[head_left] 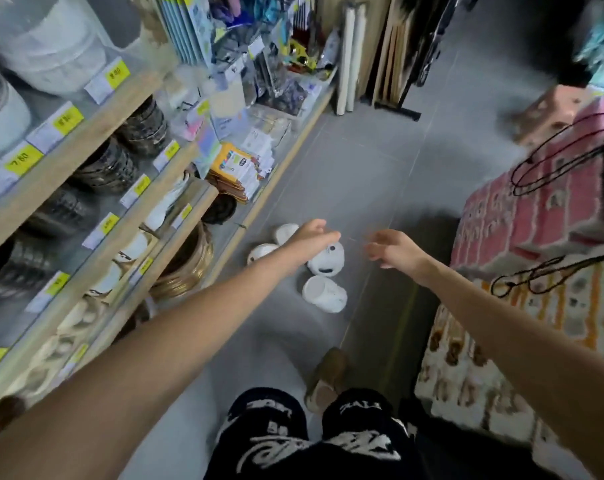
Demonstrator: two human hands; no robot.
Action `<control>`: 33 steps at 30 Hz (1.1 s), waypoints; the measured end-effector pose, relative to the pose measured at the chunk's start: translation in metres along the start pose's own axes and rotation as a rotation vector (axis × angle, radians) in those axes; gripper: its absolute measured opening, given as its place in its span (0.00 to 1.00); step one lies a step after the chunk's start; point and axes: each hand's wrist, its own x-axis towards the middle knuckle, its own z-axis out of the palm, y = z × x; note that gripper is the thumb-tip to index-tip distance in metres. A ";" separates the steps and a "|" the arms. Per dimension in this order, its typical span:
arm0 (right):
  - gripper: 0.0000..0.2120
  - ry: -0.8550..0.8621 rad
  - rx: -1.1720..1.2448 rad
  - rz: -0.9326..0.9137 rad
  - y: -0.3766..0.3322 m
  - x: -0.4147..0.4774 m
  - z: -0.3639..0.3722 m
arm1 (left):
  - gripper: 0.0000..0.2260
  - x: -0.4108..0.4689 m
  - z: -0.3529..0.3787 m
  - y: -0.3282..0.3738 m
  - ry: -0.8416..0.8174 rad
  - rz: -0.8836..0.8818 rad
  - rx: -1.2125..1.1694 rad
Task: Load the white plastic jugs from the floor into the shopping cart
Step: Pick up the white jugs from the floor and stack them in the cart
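Here, four white plastic jugs lie clustered on the grey floor close to the foot of the shelf on your left. Your left hand hangs over them, fingers loosely apart, holding nothing; whether it touches a jug is unclear through blur. Your right hand is spread and empty beside them. Patterned rugs crowd the right; no cart is identifiable.
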 end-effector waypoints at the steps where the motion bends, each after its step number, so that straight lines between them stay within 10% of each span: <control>1: 0.10 -0.017 -0.014 0.008 0.005 0.012 -0.002 | 0.25 0.009 0.004 -0.003 0.011 -0.026 -0.002; 18: 0.27 -0.274 -0.207 0.258 0.203 0.235 0.123 | 0.27 0.213 0.064 -0.203 0.077 -0.375 -0.177; 33: 0.49 0.087 -0.667 -0.035 0.442 0.413 0.268 | 0.26 0.434 0.169 -0.468 0.034 -0.541 -0.290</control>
